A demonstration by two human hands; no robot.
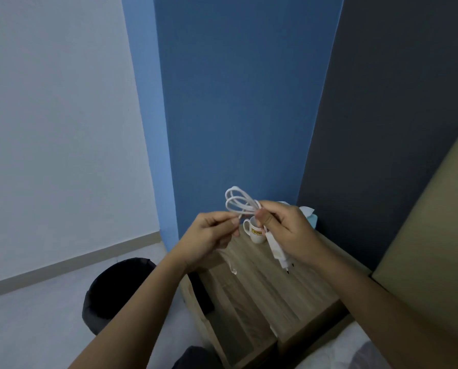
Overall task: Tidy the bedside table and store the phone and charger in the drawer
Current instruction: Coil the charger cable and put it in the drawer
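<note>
Both hands hold a white charger above the wooden bedside table [265,294]. My right hand [286,230] grips the coiled white cable [236,202] together with the plug adapter [280,255], which hangs below the palm with its pins down. My left hand [209,237] pinches a loose stretch of the same cable, and its free end [233,270] dangles blurred toward the tabletop. A dark flat object [202,291], possibly the phone, lies at the table's left side, partly behind my left forearm. I cannot tell where the drawer front is.
A white mug [256,231] with a yellow label stands at the back of the table. Beside it is a pale blue tissue box [309,213]. A black bin [110,291] stands on the floor to the left. Bedding [355,347] lies at the lower right, under a tan headboard [435,235].
</note>
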